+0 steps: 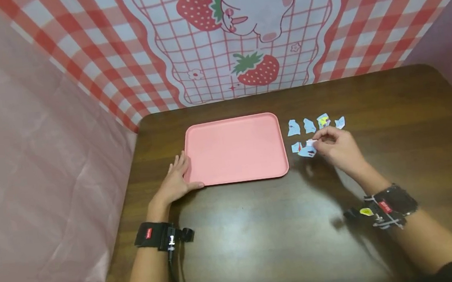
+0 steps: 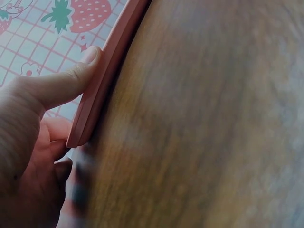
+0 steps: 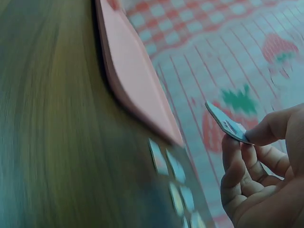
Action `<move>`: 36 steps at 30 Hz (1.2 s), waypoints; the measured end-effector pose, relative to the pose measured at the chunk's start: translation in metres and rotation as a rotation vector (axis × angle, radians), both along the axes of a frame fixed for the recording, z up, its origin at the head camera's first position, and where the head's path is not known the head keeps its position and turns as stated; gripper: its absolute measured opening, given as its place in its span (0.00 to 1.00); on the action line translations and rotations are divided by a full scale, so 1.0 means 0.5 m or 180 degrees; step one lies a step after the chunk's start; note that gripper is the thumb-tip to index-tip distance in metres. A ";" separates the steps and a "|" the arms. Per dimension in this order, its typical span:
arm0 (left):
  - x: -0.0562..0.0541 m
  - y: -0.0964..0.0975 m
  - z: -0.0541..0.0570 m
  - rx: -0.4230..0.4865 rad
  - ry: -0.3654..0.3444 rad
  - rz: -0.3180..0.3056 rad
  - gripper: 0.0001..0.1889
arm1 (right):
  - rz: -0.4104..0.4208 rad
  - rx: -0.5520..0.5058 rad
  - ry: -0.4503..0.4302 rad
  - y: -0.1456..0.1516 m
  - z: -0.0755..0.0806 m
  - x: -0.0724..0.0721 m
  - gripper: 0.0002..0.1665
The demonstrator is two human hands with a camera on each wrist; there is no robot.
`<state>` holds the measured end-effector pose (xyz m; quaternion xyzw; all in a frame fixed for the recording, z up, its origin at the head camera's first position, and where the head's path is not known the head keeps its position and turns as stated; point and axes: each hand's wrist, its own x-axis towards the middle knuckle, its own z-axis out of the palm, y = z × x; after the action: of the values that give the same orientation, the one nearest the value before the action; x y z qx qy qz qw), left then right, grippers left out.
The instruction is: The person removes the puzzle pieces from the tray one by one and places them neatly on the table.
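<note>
My right hand [image 1: 339, 148] pinches a light blue puzzle piece [image 3: 225, 122] between thumb and fingers, raised above the table at the tray's right. Under and around that hand lie several more irregular flat pieces, among them one with a yellow patch [image 1: 323, 120] and one with a red mark [image 1: 296, 147]. The pink tray [image 1: 235, 149] lies flat, bare inside. At its near left corner rests my left hand [image 1: 174, 180], fingers stretched along the left side and thumb against the near rim. The left wrist view shows the thumb [image 2: 71, 83] touching that rim.
The brown wooden table [image 1: 235, 240] carries everything. Behind it hangs a red-and-white checked cloth [image 1: 240, 35] with strawberries. A pale pink drape [image 1: 41, 177] falls along the left. Both wrists wear black straps; a cable [image 1: 176, 277] runs from the left one.
</note>
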<state>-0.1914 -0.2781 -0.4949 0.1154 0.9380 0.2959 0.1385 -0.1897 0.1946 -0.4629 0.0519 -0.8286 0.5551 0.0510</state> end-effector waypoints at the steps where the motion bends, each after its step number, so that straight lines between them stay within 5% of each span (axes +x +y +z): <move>1: 0.000 0.000 0.001 0.0003 -0.0004 0.0003 0.59 | -0.0092 0.0036 -0.0004 0.020 -0.001 0.002 0.07; 6: 0.001 -0.004 0.008 0.0014 0.0022 0.0005 0.60 | -0.0494 0.0128 -0.0269 0.124 -0.008 0.012 0.09; 11: -0.001 -0.006 0.014 0.0023 0.0026 0.0016 0.59 | -0.0627 0.0386 -0.0638 0.185 -0.017 0.017 0.16; 20: -0.003 -0.003 0.010 0.0037 -0.0009 0.0029 0.59 | -0.0536 0.0990 -0.0638 0.206 -0.028 -0.015 0.17; 36: -0.004 0.010 -0.007 0.0084 0.0046 -0.0040 0.59 | -0.0431 0.1392 -0.0724 0.217 -0.048 -0.053 0.16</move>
<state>-0.1936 -0.2730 -0.4983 0.1253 0.9343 0.3066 0.1321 -0.2162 0.3029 -0.4868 -0.0567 -0.9310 0.3603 -0.0179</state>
